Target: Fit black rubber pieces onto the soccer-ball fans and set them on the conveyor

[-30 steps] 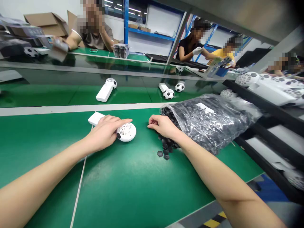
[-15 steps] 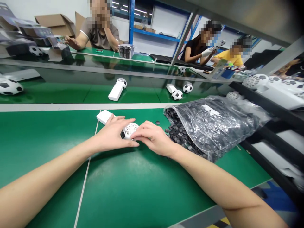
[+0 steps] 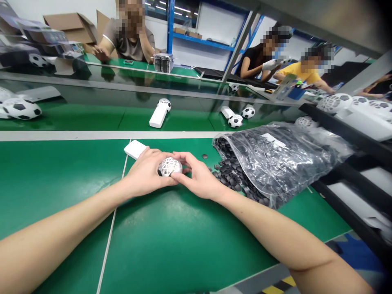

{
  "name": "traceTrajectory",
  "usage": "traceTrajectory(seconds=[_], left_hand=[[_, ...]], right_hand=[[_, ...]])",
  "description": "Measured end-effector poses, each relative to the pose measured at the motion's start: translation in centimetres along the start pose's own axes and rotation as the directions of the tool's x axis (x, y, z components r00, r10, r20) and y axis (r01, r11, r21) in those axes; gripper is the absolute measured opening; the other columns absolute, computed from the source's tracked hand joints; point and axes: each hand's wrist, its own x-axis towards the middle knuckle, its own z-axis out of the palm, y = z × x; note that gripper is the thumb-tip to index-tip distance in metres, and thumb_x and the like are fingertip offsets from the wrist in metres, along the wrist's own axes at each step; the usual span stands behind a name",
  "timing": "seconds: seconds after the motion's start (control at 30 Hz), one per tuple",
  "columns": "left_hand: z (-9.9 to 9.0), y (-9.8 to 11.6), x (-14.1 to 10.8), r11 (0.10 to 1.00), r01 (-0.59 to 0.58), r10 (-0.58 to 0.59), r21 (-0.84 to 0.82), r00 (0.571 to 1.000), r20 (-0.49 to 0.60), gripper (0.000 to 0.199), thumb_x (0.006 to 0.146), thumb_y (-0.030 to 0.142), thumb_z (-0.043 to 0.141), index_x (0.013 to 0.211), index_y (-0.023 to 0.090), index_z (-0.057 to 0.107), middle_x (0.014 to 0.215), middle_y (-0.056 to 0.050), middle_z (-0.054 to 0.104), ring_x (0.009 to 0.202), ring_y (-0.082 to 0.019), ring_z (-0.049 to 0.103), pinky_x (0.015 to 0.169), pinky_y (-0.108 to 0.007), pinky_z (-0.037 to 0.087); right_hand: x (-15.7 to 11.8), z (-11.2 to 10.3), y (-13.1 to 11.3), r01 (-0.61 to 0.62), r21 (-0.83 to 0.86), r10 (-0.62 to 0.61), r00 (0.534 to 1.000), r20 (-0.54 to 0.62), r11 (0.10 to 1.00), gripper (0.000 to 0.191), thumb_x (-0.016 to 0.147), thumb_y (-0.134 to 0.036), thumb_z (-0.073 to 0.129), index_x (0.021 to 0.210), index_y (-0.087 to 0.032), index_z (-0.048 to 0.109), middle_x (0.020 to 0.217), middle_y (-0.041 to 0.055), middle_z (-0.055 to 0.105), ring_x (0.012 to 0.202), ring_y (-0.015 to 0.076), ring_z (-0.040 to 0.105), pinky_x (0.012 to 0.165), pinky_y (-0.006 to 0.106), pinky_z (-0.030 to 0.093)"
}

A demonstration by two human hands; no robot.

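A white ball-shaped head with a lattice front (image 3: 170, 166) is held between both hands over the green table (image 3: 171, 237). My left hand (image 3: 148, 169) wraps its left side, and a black patch shows beside the fingers. On the right side, my right hand (image 3: 197, 175) grips the ball with thumb and fingers. The ball's white handle (image 3: 134, 149) sticks out beyond my left hand to the upper left. Small black pieces (image 3: 232, 173) spill from a clear plastic bag (image 3: 284, 159) to the right of my right hand. One loose black piece (image 3: 204, 156) lies apart from them.
Behind the table edge, a green conveyor (image 3: 128, 118) carries white handles with football-patterned heads (image 3: 160, 113). Black racks (image 3: 346, 126) with more white parts stand at the right. Several people sit across the line, beyond a stack of dark parts (image 3: 163, 62).
My right hand has gone from a fingertip pinch at the ball's edge to a wider hold around its right side. The ball has turned slightly. Items on the conveyor have shifted right.
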Motion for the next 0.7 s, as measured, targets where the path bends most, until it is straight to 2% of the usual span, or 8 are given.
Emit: traceTrajectory(seconds=[0.07, 0.13, 0.23, 0.33, 0.4, 0.5, 0.6, 0.7], left_hand=[[-0.1, -0.2, 0.1, 1.0, -0.002, 0.002, -0.018, 1.0, -0.001, 0.054, 0.065, 0.052, 0.063, 0.107, 0.017, 0.059, 0.095, -0.007, 0.062, 0.094, -0.027, 0.05, 0.088, -0.042, 0.036], [-0.3, -0.5, 0.1, 0.999, -0.015, 0.017, -0.043, 0.999, 0.046, 0.06, 0.062, 0.053, 0.065, 0.11, 0.018, 0.057, 0.102, -0.008, 0.06, 0.1, -0.028, 0.049, 0.09, -0.042, 0.036], [-0.5, -0.5, -0.2, 0.999, -0.004, 0.011, -0.043, 0.987, 0.16, 0.074, 0.06, 0.057, 0.065, 0.123, 0.021, 0.048, 0.126, -0.013, 0.047, 0.122, -0.034, 0.034, 0.098, -0.047, 0.03], [-0.2, 0.1, -0.6, 0.998, 0.055, -0.054, 0.001, 0.984, 0.167, 0.089, 0.057, 0.065, 0.063, 0.131, 0.022, 0.037, 0.138, -0.015, 0.034, 0.133, -0.038, 0.011, 0.103, -0.057, 0.017], [0.1, 0.5, -0.7, 0.997, 0.079, -0.079, 0.0, 0.989, 0.123, 0.079, 0.064, 0.065, 0.057, 0.127, 0.021, 0.04, 0.135, -0.014, 0.039, 0.134, -0.035, 0.01, 0.105, -0.059, 0.008], [0.1, 0.4, -0.6, 0.998, 0.028, -0.019, -0.053, 0.987, 0.162, 0.059, 0.073, 0.055, 0.053, 0.122, 0.022, 0.044, 0.134, -0.01, 0.043, 0.134, -0.031, 0.013, 0.106, -0.058, 0.002], [0.0, -0.1, -0.5, 0.989, -0.019, 0.054, -0.149, 0.971, 0.231, 0.06, 0.072, 0.046, 0.058, 0.126, 0.025, 0.04, 0.142, -0.008, 0.031, 0.135, -0.031, 0.008, 0.107, -0.056, 0.012], [0.0, -0.4, -0.6, 0.98, -0.004, 0.045, -0.199, 0.979, 0.2, 0.058, 0.073, 0.039, 0.058, 0.126, 0.025, 0.038, 0.144, -0.007, 0.027, 0.136, -0.028, 0.005, 0.107, -0.053, 0.018]], right_hand=[[0.1, 0.0, 0.2, -0.005, 0.026, 0.006, 1.0, -0.029, 1.0, 0.038, 0.078, -0.025, 0.058, 0.113, -0.018, 0.043, 0.119, 0.0078, 0.051, 0.105, 0.0163, 0.052, 0.082, 0.03, 0.048], [0.5, -0.8, 0.6, -0.025, 0.016, 0.026, 0.999, -0.029, 1.0, 0.035, 0.078, -0.027, 0.059, 0.109, -0.019, 0.046, 0.115, 0.0062, 0.054, 0.1, 0.0156, 0.055, 0.077, 0.028, 0.049], [1.2, -3.7, 1.6, -0.091, -0.249, 0.064, 0.992, -0.112, 0.964, 0.023, 0.079, -0.031, 0.058, 0.098, -0.018, 0.056, 0.1, 0.0049, 0.059, 0.09, 0.0155, 0.057, 0.077, 0.029, 0.047], [1.5, -6.8, 2.8, -0.26, -0.59, 0.121, 0.957, -0.265, 0.765, 0.017, 0.078, -0.028, 0.059, 0.09, -0.016, 0.062, 0.093, 0.0073, 0.058, 0.082, 0.017, 0.056, 0.08, 0.033, 0.044], [1.4, -8.1, 3.7, -0.335, -0.66, 0.189, 0.94, -0.285, 0.672, 0.019, 0.077, -0.027, 0.06, 0.092, -0.016, 0.063, 0.094, 0.0091, 0.057, 0.083, 0.0182, 0.056, 0.079, 0.033, 0.043], [1.4, -8.5, 4.7, -0.347, -0.648, 0.246, 0.938, -0.244, 0.678, 0.015, 0.076, -0.025, 0.061, 0.088, -0.016, 0.063, 0.088, 0.0077, 0.06, 0.078, 0.0165, 0.057, 0.074, 0.029, 0.043], [1.5, -8.3, 5.1, -0.326, -0.616, 0.253, 0.945, -0.206, 0.716, 0.007, 0.076, -0.021, 0.061, 0.08, -0.016, 0.062, 0.081, 0.0043, 0.061, 0.071, 0.0133, 0.057, 0.068, 0.025, 0.043], [1.5, -8.2, 4.9, -0.307, -0.586, 0.247, 0.952, -0.182, 0.75, 0.008, 0.076, -0.02, 0.06, 0.083, -0.015, 0.059, 0.076, 0.0019, 0.061, 0.068, 0.0117, 0.056, 0.065, 0.023, 0.043]])
